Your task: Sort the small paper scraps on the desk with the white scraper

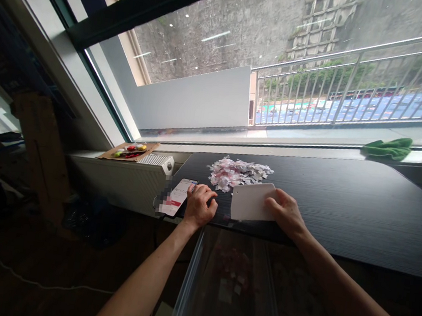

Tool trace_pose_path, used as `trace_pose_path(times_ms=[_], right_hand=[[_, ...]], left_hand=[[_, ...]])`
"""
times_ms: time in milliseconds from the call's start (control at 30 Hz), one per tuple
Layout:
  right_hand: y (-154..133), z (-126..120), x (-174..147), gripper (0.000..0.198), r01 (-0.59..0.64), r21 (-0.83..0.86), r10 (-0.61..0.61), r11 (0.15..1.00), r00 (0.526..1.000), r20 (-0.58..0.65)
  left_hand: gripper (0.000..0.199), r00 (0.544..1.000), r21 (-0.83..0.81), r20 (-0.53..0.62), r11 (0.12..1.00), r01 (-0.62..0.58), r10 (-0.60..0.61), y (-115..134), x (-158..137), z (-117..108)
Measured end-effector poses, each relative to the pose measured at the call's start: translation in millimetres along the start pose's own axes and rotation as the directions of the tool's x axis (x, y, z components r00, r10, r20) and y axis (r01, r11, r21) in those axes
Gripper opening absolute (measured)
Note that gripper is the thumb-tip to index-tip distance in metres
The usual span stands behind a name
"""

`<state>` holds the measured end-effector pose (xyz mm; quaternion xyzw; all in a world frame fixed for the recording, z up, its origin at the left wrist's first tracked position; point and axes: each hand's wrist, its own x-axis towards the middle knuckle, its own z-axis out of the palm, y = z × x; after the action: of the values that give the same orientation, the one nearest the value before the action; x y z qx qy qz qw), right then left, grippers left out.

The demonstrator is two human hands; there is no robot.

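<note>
My right hand point(285, 210) grips a white flat scraper point(250, 203), thumb on its near face. The scraper has rounded corners and a small hole near its upper left, and is held tilted up over the dark table point(330, 193). Just behind it lies a heap of small torn paper pieces point(232, 173), white and pinkish. My left hand point(200, 205) rests at the table's left, fingers loosely bent and apart, holding nothing. Its fingertips overlap the right edge of a phone point(178, 197) with a lit screen; whether they touch it I cannot tell.
Below the table's front edge stands a clear plastic bin point(190, 278) with paper scraps inside. A radiator point(124, 178) at left bears a piece of cardboard point(114, 151) with small colourful items. On the window sill lies a green cloth point(387, 148). A large window runs behind the table.
</note>
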<state>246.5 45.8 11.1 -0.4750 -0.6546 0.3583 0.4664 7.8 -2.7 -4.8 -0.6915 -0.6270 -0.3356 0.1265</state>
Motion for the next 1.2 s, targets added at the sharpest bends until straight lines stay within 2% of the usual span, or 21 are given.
trace_pose_path(times_ms=[133,367,500,667,767,900,1067,1200], right_hand=[[1.3,-0.3,0.7,0.011,0.014,-0.008,-0.014,1.0,1.0,0.016],[-3.0,0.2,-0.8,0.013,-0.009,0.018,0.008,1.0,0.997,0.074],[-5.0,0.8,-1.8,0.014,-0.018,0.074,0.009,0.997,0.993,0.121],[-1.3,2.1,0.2,0.013,0.015,0.035,-0.017,0.999,0.999,0.048],[0.6,2.6,0.8,0.013,0.034,-0.011,-0.033,0.999,0.996,0.08],[-0.9,2.3,-0.5,0.014,0.059,0.021,-0.062,0.998,0.988,0.144],[-3.9,2.8,-1.1,0.015,0.054,0.024,-0.057,0.998,0.988,0.142],[-5.5,2.2,-1.1,0.016,0.058,0.018,-0.06,0.998,0.98,0.191]], left_hand=[[0.014,1.0,-0.013,0.011,1.0,-0.008,0.008,1.4,0.7,-2.3],[0.013,0.992,-0.099,0.118,0.995,-0.022,0.033,2.4,-6.6,-11.4],[0.015,0.992,-0.143,0.118,0.989,-0.026,0.043,0.8,-11.9,-14.2],[0.013,0.987,-0.168,0.143,0.985,-0.049,0.073,3.1,-14.7,-17.5],[0.014,0.983,-0.201,0.164,0.978,-0.054,0.088,5.6,-17.1,-19.9],[0.014,0.978,-0.218,0.185,0.975,-0.049,0.091,7.2,-18.8,-21.8],[0.015,0.976,-0.205,0.2,0.978,-0.039,0.081,7.0,-18.5,-21.8],[0.016,0.976,-0.205,0.201,0.978,-0.04,0.082,6.3,-18.9,-21.6]])
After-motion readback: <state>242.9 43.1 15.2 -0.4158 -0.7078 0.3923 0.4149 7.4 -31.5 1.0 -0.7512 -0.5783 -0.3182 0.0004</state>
